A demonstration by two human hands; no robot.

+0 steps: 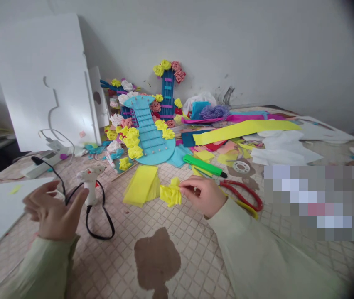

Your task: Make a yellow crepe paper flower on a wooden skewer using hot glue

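Note:
My right hand [202,195] pinches a crumpled yellow paper flower [170,195] between thumb and fingers, just above the table. Beside it lies a stack of yellow paper sheets [141,186]. My left hand [55,209] is open, fingers spread and holding nothing, next to a white glue gun [89,185] with a black cord. Behind the flower leans a light-blue guitar-shaped craft piece [153,135] with strings and yellow flowers along its sides. A green utility knife [204,165] and red-handled scissors [242,193] lie close to my right hand; the scissors' blades are partly hidden.
A dark-blue craft piece [167,95] with flowers stands against the wall. A white board [40,83] leans at the left behind a power strip [46,162]. Yellow paper strip [245,131], purple yarn [215,113] and white paper [284,149] lie at the back right.

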